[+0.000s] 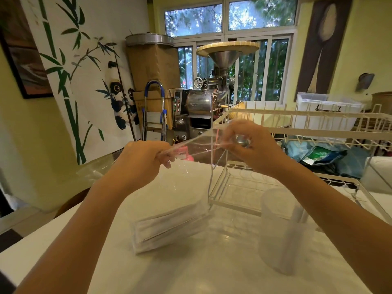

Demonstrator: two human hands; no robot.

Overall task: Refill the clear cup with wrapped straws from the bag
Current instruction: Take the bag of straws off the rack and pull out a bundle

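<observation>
Fingers (167,160) of the left hand (140,160) pinched shut on one end of a thin clear plastic film (191,145); fingers of the right hand (250,145) curled closed on the other end. Film stretched taut between the two, held up in the air well above the bench (212,262). Whether this film is the torn-off top of the bag or a strip of outer wrap, cannot tell; it is blurred and see-through.

Below the hands, a rectangular clear-plastic bag of white paper-wrapped straws (169,225) lies flat on the white bench, slightly left of centre. It looks full and squared-off; cannot tell if its end is already open.

To its right, near the right forearm, stands a tall frosted clear plastic cup (280,230), upright. One or two pale wrapped straws (297,215) seem to lean inside it, otherwise it appears nearly empty.

Behind both, a clear acrylic rack (233,187) sits on the bench, and a white wire dish rack (318,124) beyond that.

Judgement on progress: early stage. The work in hand is the opening or unwrapping, not the filling. No straws are in either hand. Left to do, by the look of it: put the film aside, draw bundles from the bag, stand them in the cup until it is filled.
</observation>
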